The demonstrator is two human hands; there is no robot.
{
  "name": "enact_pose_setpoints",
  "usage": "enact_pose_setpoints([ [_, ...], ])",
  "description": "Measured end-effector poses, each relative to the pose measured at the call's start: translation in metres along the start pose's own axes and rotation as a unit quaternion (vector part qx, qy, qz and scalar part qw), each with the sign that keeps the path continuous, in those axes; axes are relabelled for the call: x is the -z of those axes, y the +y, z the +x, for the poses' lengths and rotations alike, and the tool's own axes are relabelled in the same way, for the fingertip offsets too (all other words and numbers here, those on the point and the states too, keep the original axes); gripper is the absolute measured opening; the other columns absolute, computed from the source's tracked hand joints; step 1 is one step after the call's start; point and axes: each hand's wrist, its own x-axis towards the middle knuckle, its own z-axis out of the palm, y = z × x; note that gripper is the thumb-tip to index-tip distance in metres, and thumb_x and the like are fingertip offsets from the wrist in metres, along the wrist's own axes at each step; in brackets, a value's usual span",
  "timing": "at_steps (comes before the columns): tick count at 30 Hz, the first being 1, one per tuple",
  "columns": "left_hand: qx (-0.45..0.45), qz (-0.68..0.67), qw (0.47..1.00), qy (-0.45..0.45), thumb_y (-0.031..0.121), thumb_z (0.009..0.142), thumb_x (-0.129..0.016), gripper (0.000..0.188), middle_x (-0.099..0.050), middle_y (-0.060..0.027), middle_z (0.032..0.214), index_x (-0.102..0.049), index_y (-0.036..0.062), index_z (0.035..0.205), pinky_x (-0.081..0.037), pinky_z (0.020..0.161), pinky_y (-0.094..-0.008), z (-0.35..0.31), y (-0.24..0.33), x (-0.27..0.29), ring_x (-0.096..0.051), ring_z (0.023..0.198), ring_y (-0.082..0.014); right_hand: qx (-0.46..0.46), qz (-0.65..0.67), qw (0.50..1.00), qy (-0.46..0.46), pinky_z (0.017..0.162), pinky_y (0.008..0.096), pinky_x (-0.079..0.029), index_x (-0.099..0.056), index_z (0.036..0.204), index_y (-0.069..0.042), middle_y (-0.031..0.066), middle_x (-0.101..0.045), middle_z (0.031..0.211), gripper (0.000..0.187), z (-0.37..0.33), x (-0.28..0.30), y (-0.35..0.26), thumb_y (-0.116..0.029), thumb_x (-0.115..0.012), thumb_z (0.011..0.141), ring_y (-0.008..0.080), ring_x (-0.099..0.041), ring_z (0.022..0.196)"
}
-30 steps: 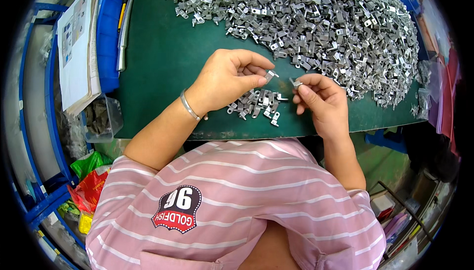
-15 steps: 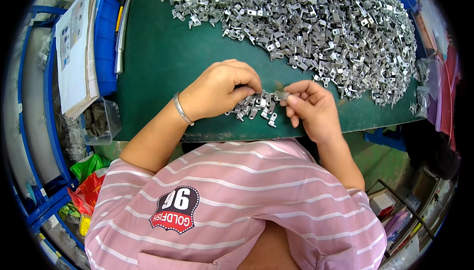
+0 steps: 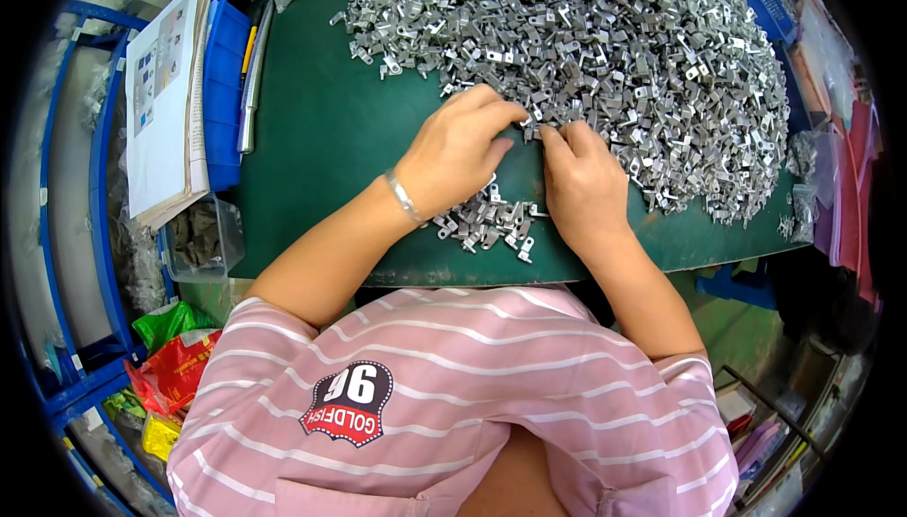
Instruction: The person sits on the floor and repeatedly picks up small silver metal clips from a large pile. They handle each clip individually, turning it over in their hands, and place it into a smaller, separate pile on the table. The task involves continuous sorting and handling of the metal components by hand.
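A large heap of small silvery bent metal brackets [image 3: 605, 54], each with a hole, covers the far side of the green table. My left hand [image 3: 463, 153], with a metal bangle on its wrist, reaches to the heap's near edge. Its index finger is stretched to the brackets, and the thumb stands apart from it. Beside it, my right hand [image 3: 588, 181] is at the same edge with fingers curled down; what its fingertips hold, if anything, is hidden. Nearer my body, a small cluster of brackets [image 3: 491, 224] lies between my forearms.
The green tabletop [image 3: 312, 139] ends at a curved near edge before my striped shirt. At left stand a blue bin [image 3: 223, 92], a sheaf of papers [image 3: 165, 101] and a clear plastic box [image 3: 210, 243]. A blue rack [image 3: 104, 205] is beyond them. Pink folders [image 3: 855, 186] stand at right.
Both hands have moved away from the small cluster, up to the edge of the large heap. The bracket earlier in my right fingers is no longer seen there. The view has shifted slightly.
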Motion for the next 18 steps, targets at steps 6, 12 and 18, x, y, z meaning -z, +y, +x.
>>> enact_pose_setpoints([
  [6, -0.065, 0.107, 0.992, 0.013, -0.001, 0.073, -0.073, 0.025, -0.061, -0.0111, 0.089, -0.069, 0.0046, 0.096, -0.052, 0.073, -0.0390, 0.014, -0.014, -0.016, -0.062, 0.084, -0.0321, 0.059, -0.042, 0.997, -0.006, 0.059, 0.0362, -0.051, -0.064, 0.088, -0.003, 0.0065, -0.054, 0.081, 0.016, 0.006, 0.001, 0.001, -0.008, -0.061, 0.073, 0.0240, -0.059, 0.074],
  [12, -0.038, 0.026, 0.998, 0.053, 0.001, 0.080, -0.072, 0.014, -0.064, -0.0083, 0.088, -0.069, 0.0028, 0.093, -0.053, 0.067, -0.0330, 0.010, -0.009, -0.011, -0.065, 0.077, -0.0247, 0.034, 0.007, 0.999, -0.028, 0.060, 0.0366, -0.050, -0.062, 0.087, -0.003, 0.0080, -0.054, 0.081, 0.014, 0.002, 0.006, 0.010, -0.006, -0.063, 0.074, 0.0271, -0.059, 0.076],
  [18, 0.299, -0.387, 0.872, 0.014, 0.003, 0.088, -0.069, 0.015, -0.070, -0.0112, 0.090, -0.066, -0.0048, 0.100, -0.058, 0.070, -0.0268, -0.005, 0.012, 0.007, -0.070, 0.078, -0.0172, -0.281, 0.414, 0.847, -0.182, 0.064, 0.0248, -0.046, -0.070, 0.096, -0.001, 0.0031, -0.064, 0.082, 0.011, -0.009, 0.022, 0.013, -0.009, -0.065, 0.090, 0.0099, -0.056, 0.069],
])
